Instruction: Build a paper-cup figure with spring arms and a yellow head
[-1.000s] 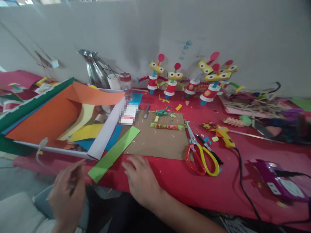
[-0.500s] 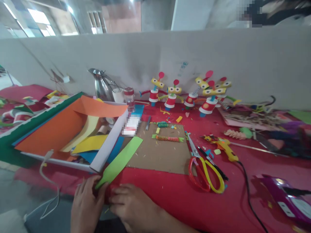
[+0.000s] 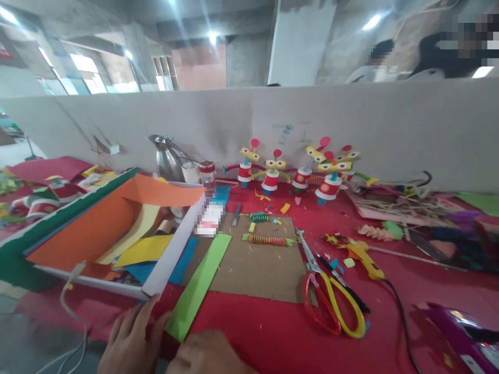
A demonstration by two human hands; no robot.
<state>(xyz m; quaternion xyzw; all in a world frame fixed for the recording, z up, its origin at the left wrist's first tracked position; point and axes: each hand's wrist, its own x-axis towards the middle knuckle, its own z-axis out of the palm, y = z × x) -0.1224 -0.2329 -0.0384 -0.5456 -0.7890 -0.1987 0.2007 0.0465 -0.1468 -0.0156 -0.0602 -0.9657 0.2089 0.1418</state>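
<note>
A light green paper strip (image 3: pixel 202 283) lies slantwise, its upper end on a brown cardboard sheet (image 3: pixel 253 272) and its lower end between my hands. My left hand (image 3: pixel 130 337) is beside the strip's lower left edge, fingers apart and bent, the thumb reaching the paper's edge. Low in the picture, my right hand (image 3: pixel 208 356) is blurred at the strip's lower end; its fingertips are hidden. On the cardboard are a coiled orange-and-pink paper piece (image 3: pixel 268 240) and a teal coiled piece (image 3: pixel 259 217). Scissors (image 3: pixel 331 296) with red and yellow handles lie to the right.
At left stands a white box (image 3: pixel 167 254) holding coloured paper. A yellow glue gun (image 3: pixel 364 254) with a black cord lies right of the scissors, and a purple device (image 3: pixel 460 332) sits farther right. Several paper-cup figures (image 3: pixel 271 182), a jar (image 3: pixel 208 179) and a metal jug (image 3: pixel 167 158) line the wall.
The view has tilted up, so the table sits lower in the picture. My left thumb and forefinger have moved apart, and more of the strip's lower end shows. My right hand has moved lower.
</note>
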